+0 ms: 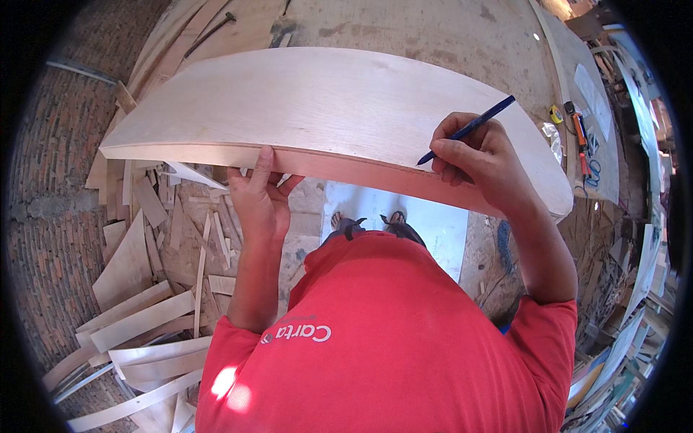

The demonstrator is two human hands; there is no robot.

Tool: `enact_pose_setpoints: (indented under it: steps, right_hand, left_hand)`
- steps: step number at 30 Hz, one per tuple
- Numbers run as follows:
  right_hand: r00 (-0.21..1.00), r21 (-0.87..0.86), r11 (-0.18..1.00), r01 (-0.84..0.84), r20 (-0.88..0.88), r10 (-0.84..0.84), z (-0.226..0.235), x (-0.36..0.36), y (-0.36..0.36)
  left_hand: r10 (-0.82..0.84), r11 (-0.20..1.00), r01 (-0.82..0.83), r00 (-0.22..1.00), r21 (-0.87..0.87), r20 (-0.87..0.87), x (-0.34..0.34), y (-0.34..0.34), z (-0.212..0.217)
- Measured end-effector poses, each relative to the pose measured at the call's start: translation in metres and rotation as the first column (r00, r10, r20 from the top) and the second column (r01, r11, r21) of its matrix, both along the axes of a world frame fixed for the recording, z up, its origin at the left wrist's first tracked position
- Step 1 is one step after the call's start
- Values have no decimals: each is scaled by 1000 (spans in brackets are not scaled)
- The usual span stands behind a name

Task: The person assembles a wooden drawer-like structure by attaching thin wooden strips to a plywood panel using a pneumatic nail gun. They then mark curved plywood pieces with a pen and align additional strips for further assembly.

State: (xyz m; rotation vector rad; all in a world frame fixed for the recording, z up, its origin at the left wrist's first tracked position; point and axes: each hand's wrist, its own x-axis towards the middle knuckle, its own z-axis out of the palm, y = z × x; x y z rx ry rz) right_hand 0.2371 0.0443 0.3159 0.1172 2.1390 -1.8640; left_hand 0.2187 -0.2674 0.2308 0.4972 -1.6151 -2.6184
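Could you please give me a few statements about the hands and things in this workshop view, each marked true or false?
1. The right hand holds a blue pen. True.
2. The left hand holds a second pen. False: it holds the near edge of the pale wooden board.
3. A yellow tape measure lies to the right of the pen. True.
4. The person's shirt is green. False: the shirt is red.

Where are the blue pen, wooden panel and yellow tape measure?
Blue pen [488,115], head view: its upper barrel.
Wooden panel [317,105], head view: its broad upper face.
Yellow tape measure [556,114], head view: its case.
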Motion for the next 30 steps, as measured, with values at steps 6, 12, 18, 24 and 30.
enact_pose_setpoints:
  steps: [6, 12, 18, 24, 30]
  right_hand:
    - [1000, -5, 1000, -22, -16, 22, -5, 1, 1]
    - [999, -5, 1000, -31, -13, 31, -6, 2, -2]
    - [1000, 8, 1000, 2, -5, -1, -7, 3, 2]
    - [996, -63, 997, 50, -68, -54, -9, 1, 7]
    - [527, 487, 834, 259, -795, 300, -2, 9, -14]
  left_hand:
    - [41, 999, -41, 999, 14, -33, -1, 4, 2]
    - [43, 999, -43, 999, 7, -18, 2, 1, -1]
    - [35, 999, -35, 999, 3, -15, 2, 9, 2]
    - [57, 998, -56, 998, 23, -19, 1, 5, -4]
    - [102, 995, -102, 995, 3, -9, -13, 15, 17]
